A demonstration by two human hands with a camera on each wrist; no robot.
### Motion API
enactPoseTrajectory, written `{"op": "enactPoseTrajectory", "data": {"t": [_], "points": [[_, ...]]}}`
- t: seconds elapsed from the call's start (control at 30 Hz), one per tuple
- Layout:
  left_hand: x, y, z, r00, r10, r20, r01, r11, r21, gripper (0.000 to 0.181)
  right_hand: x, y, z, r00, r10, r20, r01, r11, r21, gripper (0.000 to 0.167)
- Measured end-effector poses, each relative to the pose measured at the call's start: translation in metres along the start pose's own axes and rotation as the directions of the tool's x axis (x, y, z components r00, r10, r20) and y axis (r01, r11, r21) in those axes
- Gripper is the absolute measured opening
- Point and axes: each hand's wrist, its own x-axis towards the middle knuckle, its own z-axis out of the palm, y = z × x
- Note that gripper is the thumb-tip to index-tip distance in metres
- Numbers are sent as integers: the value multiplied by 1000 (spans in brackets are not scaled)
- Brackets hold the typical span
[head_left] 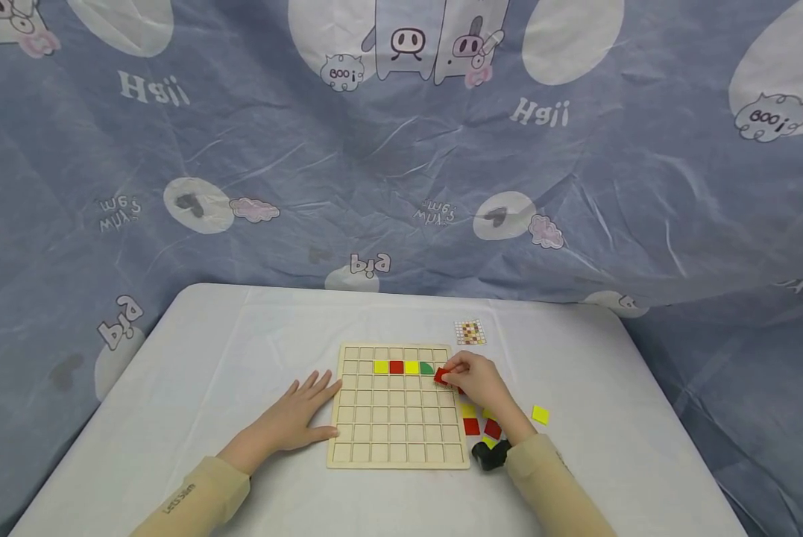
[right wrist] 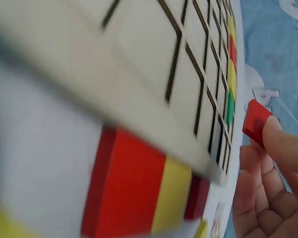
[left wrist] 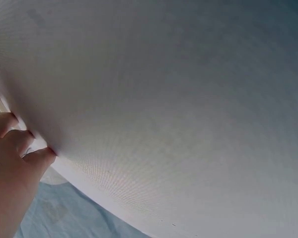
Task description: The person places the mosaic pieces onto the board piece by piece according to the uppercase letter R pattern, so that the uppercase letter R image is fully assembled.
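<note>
My right hand (head_left: 479, 380) pinches a red square tile (right wrist: 257, 122) between thumb and fingers, just over the right edge of a wooden grid board (head_left: 398, 459). In the board's second row from the top lie a yellow tile (head_left: 381, 367), a red tile (head_left: 397, 367), another yellow tile (head_left: 411, 367) and a green rounded piece (head_left: 426, 368), side by side. My left hand (head_left: 292, 418) lies with fingers spread at the board's left edge, thumb and fingertips touching it. The left wrist view catches only part of that hand (left wrist: 15, 158), mostly against the white tabletop.
Right of the board lie several loose red and yellow tiles (head_left: 471, 426), partly hidden by the right arm. A yellow tile (head_left: 540, 415) sits farther right. A black object (head_left: 490, 456) is by the right sleeve. A small printed pattern card (head_left: 470, 332) lies behind the board.
</note>
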Motion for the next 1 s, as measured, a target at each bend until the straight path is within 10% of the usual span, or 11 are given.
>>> {"op": "enactPoseTrajectory", "data": {"t": [1.0], "points": [[-1, 0, -2, 1000, -8, 4, 8, 1000, 1, 84, 7, -15, 25, 997, -76, 20, 78, 986, -151, 6]]}}
